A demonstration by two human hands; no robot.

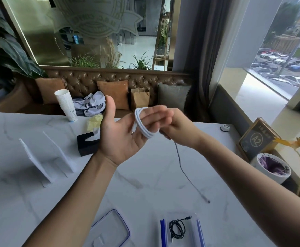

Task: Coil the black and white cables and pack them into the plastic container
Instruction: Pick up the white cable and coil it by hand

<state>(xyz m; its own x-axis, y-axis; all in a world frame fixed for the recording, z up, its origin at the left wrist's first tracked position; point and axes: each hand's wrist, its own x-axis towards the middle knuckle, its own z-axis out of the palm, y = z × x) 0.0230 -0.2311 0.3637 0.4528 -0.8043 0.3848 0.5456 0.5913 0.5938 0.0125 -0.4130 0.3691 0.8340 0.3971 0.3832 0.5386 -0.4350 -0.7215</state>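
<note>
My left hand [122,136] is raised palm-up over the marble table [145,184], and several loops of the white cable [144,129] are wound around its fingers. My right hand [179,131] pinches the cable just beside the loops. The cable's free tail [183,168] hangs down and trails across the table to its plug. A coiled black cable [177,229] lies inside the clear plastic container [199,230] near the front edge. The container's lid [110,229] lies flat to the left of it.
A black tissue box [86,144] and two white folded stands [38,163] sit at left. A stack of paper cups [66,105] is at the back. A table sign [258,139] and a white pot [270,168] line the right side.
</note>
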